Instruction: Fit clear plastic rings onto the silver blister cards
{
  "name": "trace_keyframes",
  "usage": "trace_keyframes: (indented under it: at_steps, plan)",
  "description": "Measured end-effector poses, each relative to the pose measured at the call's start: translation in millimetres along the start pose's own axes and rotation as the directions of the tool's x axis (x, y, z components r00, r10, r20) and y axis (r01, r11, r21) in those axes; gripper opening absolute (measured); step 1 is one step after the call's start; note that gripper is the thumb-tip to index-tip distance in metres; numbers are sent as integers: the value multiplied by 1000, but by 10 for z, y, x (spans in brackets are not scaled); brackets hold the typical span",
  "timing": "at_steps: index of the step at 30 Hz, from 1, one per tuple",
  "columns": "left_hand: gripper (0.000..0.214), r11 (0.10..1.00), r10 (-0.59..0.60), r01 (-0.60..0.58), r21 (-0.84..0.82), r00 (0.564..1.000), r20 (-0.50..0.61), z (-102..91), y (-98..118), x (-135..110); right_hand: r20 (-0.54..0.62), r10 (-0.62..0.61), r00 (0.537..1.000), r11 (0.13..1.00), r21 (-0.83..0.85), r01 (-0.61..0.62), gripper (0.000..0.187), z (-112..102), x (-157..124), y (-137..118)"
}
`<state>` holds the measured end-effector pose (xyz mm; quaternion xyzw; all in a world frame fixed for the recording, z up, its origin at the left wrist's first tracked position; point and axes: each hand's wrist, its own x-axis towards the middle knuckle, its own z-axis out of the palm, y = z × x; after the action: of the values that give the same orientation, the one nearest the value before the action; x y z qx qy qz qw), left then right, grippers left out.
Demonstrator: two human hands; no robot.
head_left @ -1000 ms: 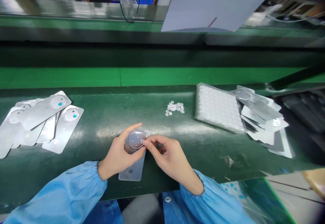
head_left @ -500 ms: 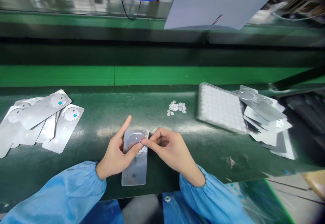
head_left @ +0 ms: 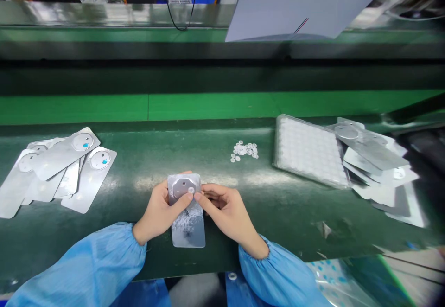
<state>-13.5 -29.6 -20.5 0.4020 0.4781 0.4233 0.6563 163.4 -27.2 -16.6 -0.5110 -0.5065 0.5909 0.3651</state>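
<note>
Holding silver card, between both hands

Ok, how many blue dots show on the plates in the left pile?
2: one dot on the top plate, one on the plate at the right edge of the pile. Plates underneath may hide more.

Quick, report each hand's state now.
Left hand: closed, holding the silver plate.
Right hand: pinched at the plate's edge; grip cannot be told.
</note>
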Motion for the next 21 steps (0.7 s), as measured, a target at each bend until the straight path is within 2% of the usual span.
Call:
trace_keyframes:
  at_steps: [7,9,10,11,13,15,16,18,21]
  plan:
    - [55,999,13,-13,37,1000,-15,27,16,0,-7,-12,1000,999,-41,12,38,6,22,-25]
    - [56,1000,14,-13,22,1000,-21,22,3,4,-59,-73,996,989,-136,64,35,11,4,-1]
    - [58,1000,15,-15,14,1000,-25,18,-5,5,-109,-142,984,971,-210,117,31,15,-9,17]
    - [59,1000,20,-19,10,999,-29,14,-14,4,-155,-239,958,935,-302,185,26,19,-24,38]
    - [60,999,33,-32,16,999,-32,9,-33,-3,-185,-463,867,803,-501,322,20,29,-51,82]
    - [60,999,39,-39,19,999,-23,9,-53,-16,-117,-624,772,632,-657,411,22,40,-68,124]
    - [59,999,36,-36,14,999,-17,11,-64,-24,-75,-665,743,558,-711,428,23,46,-72,141]
    - [60,999,34,-34,-1,999,-2,16,-84,-41,-19,-704,710,458,-776,433,26,60,-72,165]
    - [60,998,55,-56,22,998,32,22,-102,-62,8,-713,701,433,-782,449,28,86,-71,169]
